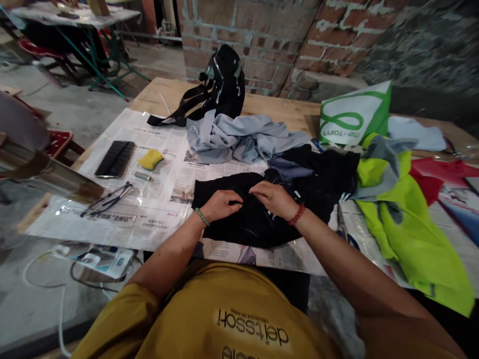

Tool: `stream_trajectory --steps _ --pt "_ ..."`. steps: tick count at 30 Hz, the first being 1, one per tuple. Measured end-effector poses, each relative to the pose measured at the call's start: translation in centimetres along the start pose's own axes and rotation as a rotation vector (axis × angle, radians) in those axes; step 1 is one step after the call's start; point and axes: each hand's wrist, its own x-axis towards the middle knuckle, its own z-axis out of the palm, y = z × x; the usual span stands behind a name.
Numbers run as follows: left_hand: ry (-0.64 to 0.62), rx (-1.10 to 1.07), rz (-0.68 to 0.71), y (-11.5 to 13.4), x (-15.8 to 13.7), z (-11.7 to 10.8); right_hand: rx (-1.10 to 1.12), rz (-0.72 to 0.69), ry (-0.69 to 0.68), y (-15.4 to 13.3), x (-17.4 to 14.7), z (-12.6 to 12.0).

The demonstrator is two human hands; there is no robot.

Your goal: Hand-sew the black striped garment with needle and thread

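A black garment [239,224] lies spread on the newspaper in front of me. Over its left part, my left hand [220,205] is closed, thumb and fingers pinched together. My right hand [276,199] hovers a short way to the right, also in a pinch, its fingertips pointing toward the left hand. Whatever sits between the fingertips of either hand is too small to make out. Thin light threads show on the dark cloth. A small thread spool [143,176] rests to the left, below a yellow sponge [150,158].
Left on the newspaper [149,224] are a black phone [115,158] and eyeglasses [107,199]. Grey cloth [243,137] and a black bag [226,82] lie behind. Rightward are scissors [346,232], a neon-yellow garment [407,224] and a green-white bag [355,117].
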Motion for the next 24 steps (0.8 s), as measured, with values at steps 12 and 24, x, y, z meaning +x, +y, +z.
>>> stream_trajectory --steps 12,24 --pt "0.011 -0.056 0.012 0.72 -0.05 -0.06 -0.241 -0.086 -0.146 0.5 -0.44 0.56" --pt "0.027 -0.119 0.025 0.72 -0.04 -0.01 -0.067 -0.096 -0.143 -0.19 -0.67 0.51"
